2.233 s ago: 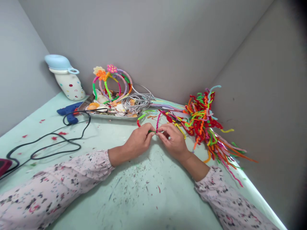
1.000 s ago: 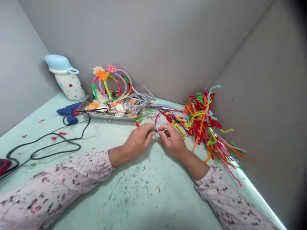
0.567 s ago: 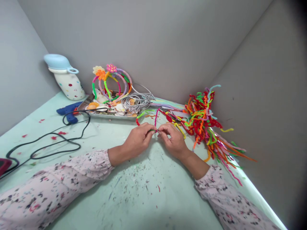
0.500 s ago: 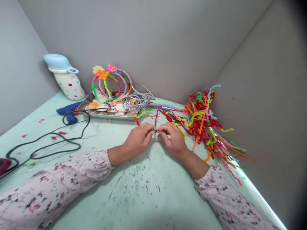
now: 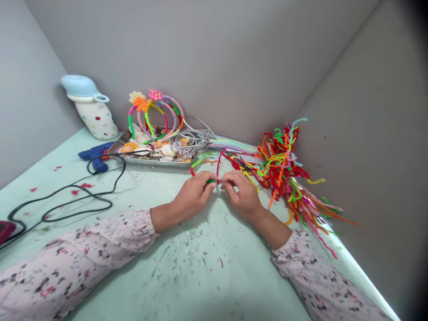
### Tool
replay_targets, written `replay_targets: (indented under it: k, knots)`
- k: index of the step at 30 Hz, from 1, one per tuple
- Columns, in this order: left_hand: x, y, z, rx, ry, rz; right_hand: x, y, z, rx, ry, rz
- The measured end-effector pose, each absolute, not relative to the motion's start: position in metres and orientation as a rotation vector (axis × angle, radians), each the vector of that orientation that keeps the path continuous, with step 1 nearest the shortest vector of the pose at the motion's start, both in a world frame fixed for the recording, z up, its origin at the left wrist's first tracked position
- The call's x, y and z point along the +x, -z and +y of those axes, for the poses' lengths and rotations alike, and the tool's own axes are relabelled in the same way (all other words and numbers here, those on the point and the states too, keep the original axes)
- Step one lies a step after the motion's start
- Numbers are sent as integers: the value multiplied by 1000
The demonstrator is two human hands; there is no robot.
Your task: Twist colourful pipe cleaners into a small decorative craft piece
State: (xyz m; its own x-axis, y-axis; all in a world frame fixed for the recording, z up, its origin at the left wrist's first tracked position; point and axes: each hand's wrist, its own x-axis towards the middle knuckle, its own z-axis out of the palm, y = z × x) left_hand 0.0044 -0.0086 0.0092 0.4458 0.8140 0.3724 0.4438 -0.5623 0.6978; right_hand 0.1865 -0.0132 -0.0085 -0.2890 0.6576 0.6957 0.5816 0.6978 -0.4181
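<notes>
My left hand point(image 5: 192, 196) is closed, thumb and forefinger pinching a wire wrapped in pipe cleaner, with a green stretch point(image 5: 210, 181) showing at the fingertips. Behind that hand a red and light-green wrapped part point(image 5: 194, 168) curves out, and the fingers hide how it joins. From the pinch a magenta pipe cleaner point(image 5: 219, 164) stands up, its free end bent to the right; its lower end is coiled beside the green. Close by on the right, my right hand point(image 5: 242, 196) pinches what looks like the thin bare wire, mostly covered by its fingertips.
Behind my hands, a metal tray point(image 5: 157, 163) holds shells, coiled grey wire point(image 5: 194, 145) and wrapped hoops with flowers point(image 5: 147, 104). A blue glue gun point(image 5: 96, 154) with a looping black cord lies left, near a white bottle point(image 5: 96, 118). Many pipe cleaners point(image 5: 281, 160) are heaped right.
The magenta pipe cleaner's free end has swung up and to the right. Slightly more green shows at my left fingertips. Both hands stay nearly in place.
</notes>
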Motion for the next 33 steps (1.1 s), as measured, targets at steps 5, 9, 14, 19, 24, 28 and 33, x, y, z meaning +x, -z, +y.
replay_targets:
  k: [5, 9, 14, 19, 24, 28, 33]
  knots:
    - [5, -11, -9, 2196, -959, 1064, 186, 8, -14, -928, -91, -1983]
    - [5, -11, -9, 2188, -969, 1047, 185, 7, -15, -913, -76, -1996]
    - [4, -9, -8, 2206, -958, 1041, 185, 7, -16, -908, -53, -1997]
    - [4, -9, -8, 2115, -940, 1019, 186, 8, -14, -908, -41, -1987]
    - [3, -10, -8, 2025, -978, 969, 187, 10, -13, -914, -62, -1979]
    - [3, -10, -9, 1981, -987, 981, 186, 10, -13, -912, -22, -1978]
    - [4, -9, -10, 1940, -988, 941, 186, 11, -14, -944, -11, -1973]
